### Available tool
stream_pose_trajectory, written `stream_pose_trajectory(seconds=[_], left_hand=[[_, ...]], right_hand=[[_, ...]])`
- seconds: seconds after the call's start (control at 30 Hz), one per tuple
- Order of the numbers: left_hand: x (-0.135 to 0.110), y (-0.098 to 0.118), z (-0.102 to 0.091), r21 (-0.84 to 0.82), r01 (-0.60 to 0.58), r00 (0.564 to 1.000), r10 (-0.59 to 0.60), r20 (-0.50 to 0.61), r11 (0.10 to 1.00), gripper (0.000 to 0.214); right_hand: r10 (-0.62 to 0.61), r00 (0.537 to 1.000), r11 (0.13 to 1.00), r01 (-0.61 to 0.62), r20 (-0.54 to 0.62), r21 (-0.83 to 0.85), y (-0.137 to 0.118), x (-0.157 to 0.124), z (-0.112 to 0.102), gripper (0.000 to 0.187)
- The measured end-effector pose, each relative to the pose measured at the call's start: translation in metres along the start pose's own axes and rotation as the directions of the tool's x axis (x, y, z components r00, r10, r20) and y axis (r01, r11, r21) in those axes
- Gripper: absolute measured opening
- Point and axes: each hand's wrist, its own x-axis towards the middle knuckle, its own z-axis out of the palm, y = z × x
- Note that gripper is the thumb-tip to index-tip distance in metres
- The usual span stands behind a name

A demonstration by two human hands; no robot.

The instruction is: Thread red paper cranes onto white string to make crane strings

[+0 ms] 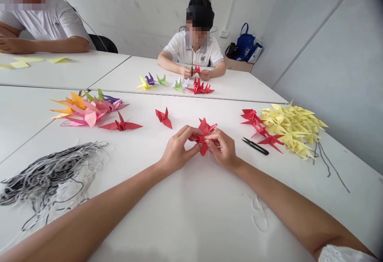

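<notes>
Between my two hands, a red paper crane (204,128) is held just above the white table. My left hand (181,146) pinches its left side with thumb and fingers. On the other side my right hand (222,148) closes its fingertips on the same crane, and a thin white thread hangs near them. Whether a needle is in the fingers cannot be made out. Single red cranes lie farther left: one loose crane (164,117) near my left hand, another crane (121,124) beyond it. Black thread snips (255,146) rest to the right of my right hand.
Colourful cranes (89,110) are heaped at the left, above a tangle of black and white cords (50,174). Red cranes (271,139) and many yellow cranes (293,128) lie right. White thread (259,214) curls near my right forearm. Across the table, a person (196,46) handles a red crane.
</notes>
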Motion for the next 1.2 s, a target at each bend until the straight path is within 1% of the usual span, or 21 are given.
stream_pose_trajectory(seconds=[0.2,0.57,0.67,0.73,0.77,0.83,0.9,1.0,1.07,1.1,1.13,1.2], left_hand=[[0.0,-0.0002,0.001,-0.01,-0.026,1.0,0.026,-0.011,1.0,0.019],[0.0008,0.0021,0.0001,0.008,0.006,1.0,-0.006,-0.007,1.0,0.012],[0.0019,0.0018,-0.0012,-0.036,0.062,0.997,-0.063,-0.035,0.997,0.011],[0.0031,0.0,-0.0025,-0.125,0.141,0.988,-0.147,-0.044,0.982,0.013],[0.0039,-0.0014,-0.003,-0.187,0.191,0.979,-0.201,-0.036,0.964,0.012],[0.0057,-0.0041,-0.0039,-0.327,0.291,0.952,-0.307,0.003,0.899,0.007],[0.0075,-0.0058,-0.0043,-0.468,0.368,0.92,-0.388,0.058,0.803,0.01],[0.0094,-0.0053,-0.0048,-0.634,0.437,0.878,-0.457,0.145,0.638,0.016],[0.0099,-0.0045,-0.0054,-0.682,0.476,0.848,-0.496,0.189,0.555,0.016],[0.0099,-0.0045,-0.0059,-0.69,0.494,0.834,-0.513,0.204,0.528,0.016],[0.0098,-0.0048,-0.0063,-0.696,0.507,0.823,-0.527,0.214,0.508,0.016],[0.0096,-0.0063,-0.0071,-0.712,0.512,0.814,-0.536,0.223,0.481,0.016]], right_hand=[[0.027,0.999,0.999,-0.026,-0.02,0.03,0.0012,-0.0008,0.0005,0.01],[0.081,0.997,0.996,-0.079,-0.02,0.047,0.0008,-0.0026,0.0008,0.01],[0.119,0.993,0.992,-0.117,-0.024,0.043,-0.0002,-0.002,0.0,0.004],[0.148,0.989,0.988,-0.146,-0.032,0.051,0.0004,-0.0021,-0.0004,0.011],[0.153,0.988,0.987,-0.151,-0.035,0.057,0.0012,-0.0022,-0.0006,0.012],[0.141,0.989,0.988,-0.138,-0.04,0.069,0.0033,-0.0026,-0.0005,0.009],[0.111,0.993,0.992,-0.108,-0.041,0.071,0.005,-0.0027,0.0001,0.01],[0.063,0.997,0.996,-0.06,-0.039,0.066,0.0041,-0.0014,0.001,0.01],[0.02,0.999,0.999,-0.018,-0.048,0.035,0.0015,0.0003,0.0012,0.01],[-0.003,0.998,1.0,0.003,-0.057,0.01,-0.0001,0.0011,0.0012,0.01],[-0.021,0.998,1.0,0.02,-0.067,-0.014,-0.0016,0.0019,0.0011,0.011],[-0.03,0.996,0.999,0.028,-0.079,-0.037,-0.0041,0.003,0.0009,0.013]])
